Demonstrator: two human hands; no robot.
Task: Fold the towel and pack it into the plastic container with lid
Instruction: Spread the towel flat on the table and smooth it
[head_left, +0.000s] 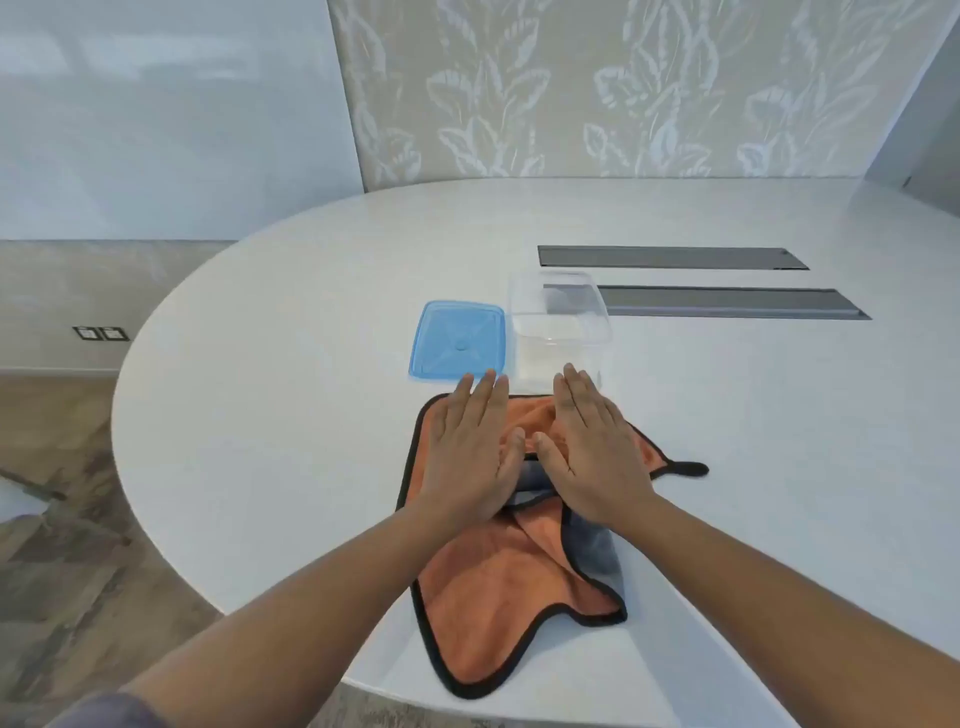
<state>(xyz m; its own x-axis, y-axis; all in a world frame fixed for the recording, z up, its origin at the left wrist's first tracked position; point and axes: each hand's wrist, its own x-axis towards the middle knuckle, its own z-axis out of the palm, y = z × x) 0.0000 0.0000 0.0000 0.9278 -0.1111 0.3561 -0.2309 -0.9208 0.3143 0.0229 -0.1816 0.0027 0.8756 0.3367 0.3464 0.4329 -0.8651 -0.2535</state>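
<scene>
Orange microfibre towel with black piping and grey reverse (498, 582), lower centre of the frame, lying rumpled and partly folded on the white round-ended table (260, 405). Left hand (467, 452) and right hand (592, 452), both flat, palms down, fingers extended and together, pressed side by side on the towel's far half; nothing gripped. Towel's black hanging loop (688, 469) projects to the right. Just beyond the fingertips: clear square plastic container (558, 322), uncovered, centre of frame; translucent blue square lid (457, 340) flat beside it on its left. Two dark recessed slots (727, 304), upper right.
</scene>
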